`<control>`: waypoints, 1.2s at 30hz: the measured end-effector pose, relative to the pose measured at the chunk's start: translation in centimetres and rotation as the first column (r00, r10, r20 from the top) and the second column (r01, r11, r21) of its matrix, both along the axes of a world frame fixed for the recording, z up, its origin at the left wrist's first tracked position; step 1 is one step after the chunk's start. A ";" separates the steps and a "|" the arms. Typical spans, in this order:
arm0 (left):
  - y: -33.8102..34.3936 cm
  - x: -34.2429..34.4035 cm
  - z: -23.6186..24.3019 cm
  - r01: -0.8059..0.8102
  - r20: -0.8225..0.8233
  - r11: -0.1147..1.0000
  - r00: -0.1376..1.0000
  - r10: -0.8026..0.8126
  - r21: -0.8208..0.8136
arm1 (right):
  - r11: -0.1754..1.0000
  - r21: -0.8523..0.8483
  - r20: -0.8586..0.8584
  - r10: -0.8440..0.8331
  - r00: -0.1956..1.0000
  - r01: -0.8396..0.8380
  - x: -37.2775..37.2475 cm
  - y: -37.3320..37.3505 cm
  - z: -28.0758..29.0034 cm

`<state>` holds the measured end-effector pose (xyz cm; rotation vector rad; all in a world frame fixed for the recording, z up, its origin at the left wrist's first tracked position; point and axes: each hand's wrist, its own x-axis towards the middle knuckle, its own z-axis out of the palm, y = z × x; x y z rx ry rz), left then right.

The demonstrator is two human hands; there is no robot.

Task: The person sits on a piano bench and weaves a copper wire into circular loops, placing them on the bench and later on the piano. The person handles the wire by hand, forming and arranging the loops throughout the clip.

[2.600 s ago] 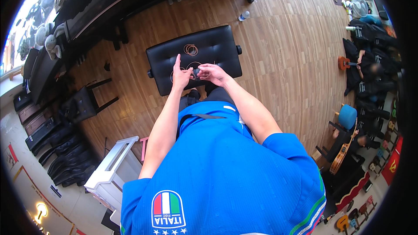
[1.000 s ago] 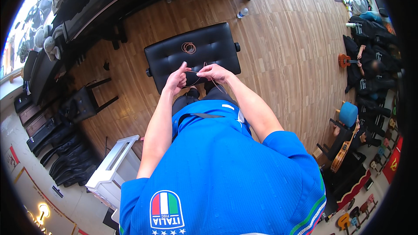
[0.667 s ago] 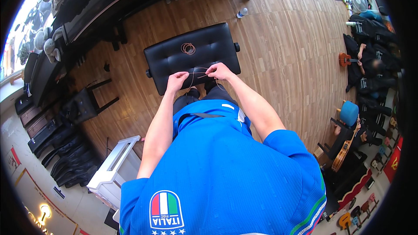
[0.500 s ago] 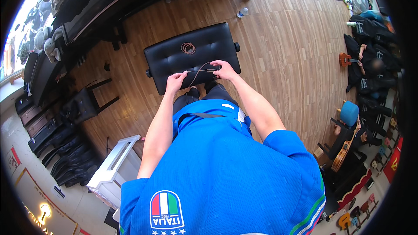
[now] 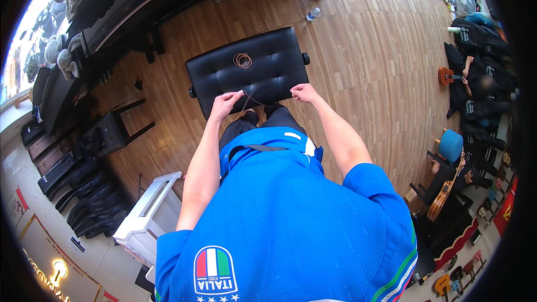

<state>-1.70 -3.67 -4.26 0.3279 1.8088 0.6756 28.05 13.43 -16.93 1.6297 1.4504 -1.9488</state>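
My left hand (image 5: 227, 103) is closed in a pinch on a thin brown string (image 5: 258, 102), above the near left part of a black padded bench (image 5: 215, 85). From those fingertips the string sags in a curve toward my right hand (image 5: 304, 93), and a strand also hangs below the left fingers. Held beyond the bench's near right corner, the right hand is pinched too; the last stretch of string toward it is too faint to follow. A loose coil of copper-coloured string (image 5: 242, 60) lies on the bench seat, apart from both hands.
Beyond the bench stands a long black piano (image 5: 168, 0). A plastic bottle (image 5: 313, 14) is on the wooden floor (image 5: 369, 61). At the far right a person (image 5: 472, 75) sits by a small ukulele (image 5: 446, 76). A white cabinet-like piece (image 5: 148, 210) stands at left.
My right hand has moved right and slightly down, away from the left, and the raised loop of string by it has dropped into a low curve. The left hand has barely shifted.
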 end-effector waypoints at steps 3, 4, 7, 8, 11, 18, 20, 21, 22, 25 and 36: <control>-0.2 0.2 -1.0 0.092 -0.072 0.991 0.994 -0.085 0.098 | 0.921 0.366 -0.094 0.181 0.979 -0.135 -1.3 -1.1 0.5; -0.8 0.1 -2.1 0.073 -0.063 0.993 0.996 -0.067 0.095 | 0.944 0.306 -0.155 0.178 0.972 -0.124 -2.6 -1.3 1.3; -1.7 0.1 -3.6 0.116 -0.032 0.991 0.993 -0.114 0.067 | 0.901 0.388 -0.276 0.312 0.909 -0.191 -6.7 -3.5 3.9; -1.2 0.2 -2.9 0.127 0.016 0.991 0.992 -0.128 0.049 | 0.861 0.463 -0.303 0.376 0.875 -0.210 -8.0 -4.3 5.0; -0.1 0.6 -0.2 0.135 0.169 0.991 0.976 -0.135 0.012 | 0.777 0.572 -0.348 0.520 0.780 -0.262 -11.4 -6.7 6.3; -2.2 -2.7 0.2 0.148 -0.081 0.988 0.986 -0.143 0.053 | 0.964 0.048 -0.269 0.265 0.926 -0.262 -12.9 -5.3 9.0; -4.1 -4.5 -0.5 0.189 -0.225 0.978 0.960 -0.165 0.091 | 0.988 -0.038 -0.247 0.136 0.959 -0.150 -11.3 -3.5 8.3; -4.8 -5.0 -0.6 0.138 -0.251 0.985 0.962 -0.107 0.108 | 0.994 -0.064 -0.236 0.073 0.969 -0.091 -10.1 -2.6 7.0; -5.8 -5.6 -1.1 0.080 -0.273 0.989 0.961 -0.044 0.124 | 0.995 -0.092 -0.222 0.015 0.975 -0.036 -9.1 -2.0 6.9; -8.0 -7.7 -1.6 -0.210 0.054 0.976 0.976 0.212 -0.052 | 0.997 -0.075 -0.184 -0.035 0.982 0.021 -6.2 -0.5 7.3; -12.9 -12.0 -3.9 -0.508 0.062 0.860 0.860 0.506 0.037 | 0.924 0.279 0.083 0.247 0.966 -0.260 -6.5 -1.3 8.4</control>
